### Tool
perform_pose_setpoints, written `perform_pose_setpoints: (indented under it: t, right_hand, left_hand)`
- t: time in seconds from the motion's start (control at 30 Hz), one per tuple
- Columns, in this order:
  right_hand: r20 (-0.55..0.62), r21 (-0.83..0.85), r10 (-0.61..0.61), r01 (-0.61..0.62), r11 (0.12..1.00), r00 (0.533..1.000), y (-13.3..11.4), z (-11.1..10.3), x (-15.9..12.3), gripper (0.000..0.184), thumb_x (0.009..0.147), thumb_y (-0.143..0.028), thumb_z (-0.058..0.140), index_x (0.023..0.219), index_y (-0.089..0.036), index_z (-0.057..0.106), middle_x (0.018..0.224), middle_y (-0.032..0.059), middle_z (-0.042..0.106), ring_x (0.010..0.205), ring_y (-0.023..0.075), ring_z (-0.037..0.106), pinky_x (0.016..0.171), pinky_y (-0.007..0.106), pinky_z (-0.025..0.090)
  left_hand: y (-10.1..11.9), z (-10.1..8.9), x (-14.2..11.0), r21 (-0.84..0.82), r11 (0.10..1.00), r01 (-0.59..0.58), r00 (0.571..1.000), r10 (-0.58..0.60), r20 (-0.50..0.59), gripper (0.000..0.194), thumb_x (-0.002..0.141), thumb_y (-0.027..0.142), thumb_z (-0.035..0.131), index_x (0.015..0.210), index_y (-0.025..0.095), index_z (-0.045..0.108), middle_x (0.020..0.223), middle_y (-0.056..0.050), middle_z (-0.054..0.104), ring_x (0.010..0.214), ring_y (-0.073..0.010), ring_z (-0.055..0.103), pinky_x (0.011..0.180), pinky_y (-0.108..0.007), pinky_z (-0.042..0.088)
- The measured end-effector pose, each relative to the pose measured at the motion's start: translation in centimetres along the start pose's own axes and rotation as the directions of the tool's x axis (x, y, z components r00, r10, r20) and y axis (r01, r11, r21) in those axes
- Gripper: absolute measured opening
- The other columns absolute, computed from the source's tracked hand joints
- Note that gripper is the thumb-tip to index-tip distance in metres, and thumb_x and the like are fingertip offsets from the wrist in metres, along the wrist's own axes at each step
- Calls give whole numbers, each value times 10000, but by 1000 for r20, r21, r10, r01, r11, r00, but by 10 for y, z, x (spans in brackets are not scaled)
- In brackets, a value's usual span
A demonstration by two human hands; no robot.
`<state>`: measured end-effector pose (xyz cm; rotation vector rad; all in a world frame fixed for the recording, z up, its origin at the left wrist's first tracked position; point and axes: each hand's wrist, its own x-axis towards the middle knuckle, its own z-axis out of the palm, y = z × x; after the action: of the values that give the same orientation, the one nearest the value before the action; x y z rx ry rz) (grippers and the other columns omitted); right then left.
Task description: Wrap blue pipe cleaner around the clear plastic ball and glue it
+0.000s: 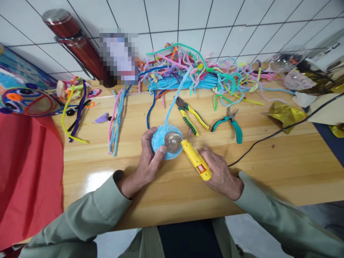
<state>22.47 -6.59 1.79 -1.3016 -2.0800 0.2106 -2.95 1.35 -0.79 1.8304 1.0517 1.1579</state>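
Right of one ball (172, 142) gripped by left fingers (159, 154), two pliers (182, 104) (237, 131) are seen, one glue gun (195, 157) clasped by right fingers (211, 157).

A lone "3" is standing out on a white object (326, 51) at far right, smaller marks blurring beside it.

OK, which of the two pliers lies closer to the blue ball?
The yellow-and-green pliers; the teal pliers lie farther right, farther from the blue ball.
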Motion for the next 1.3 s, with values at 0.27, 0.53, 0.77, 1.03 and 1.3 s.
perform_pose_setpoints:
  t: [0.27,0.53,0.77,1.03,1.3]
  right_hand:
    - [12,5,17,-17,1000,1000,1,4,-2,142,1027,-147,486,1109,-240,555,851,32,665,738,225,665,635,344,531]
    - [13,51,36,-36,998,999,0,4,-2,158,1020,-141,497,1118,-243,566,855,24,659,718,215,644,630,339,512]
    - [28,58,39,-40,997,999,0,4,-1,199,993,-130,511,1147,-241,571,858,23,681,723,225,667,634,345,527]
    - [3,21,71,-71,997,997,-4,-1,-5,233,1011,-157,531,1222,-237,587,915,52,713,787,246,707,669,356,551]
    - [-10,24,37,-36,999,999,-7,2,-4,203,1017,-135,493,1171,-225,589,843,31,675,715,222,656,622,339,512]
  left_hand:
    - [1,1,1,20,1000,-2,1000,2,-4,563,1093,580,556,1542,283,393,1460,-107,527,1305,-275,587,1126,-481,520]
    - [-1,1,1,-2,1000,-2,1000,2,15,559,1096,562,559,1553,293,381,1478,-105,505,1336,-279,557,1149,-486,492]
    - [-1,1,1,-4,1000,-2,1000,2,13,558,1093,562,562,1546,291,383,1480,-108,503,1343,-282,555,1160,-494,486]
    - [0,2,0,-6,999,35,999,-35,-23,578,1082,598,559,1533,279,390,1452,-108,520,1312,-281,575,1145,-490,500]
    - [-2,2,-2,-7,999,35,999,-35,-14,576,1089,576,559,1556,294,371,1471,-103,505,1322,-281,562,1154,-484,486]
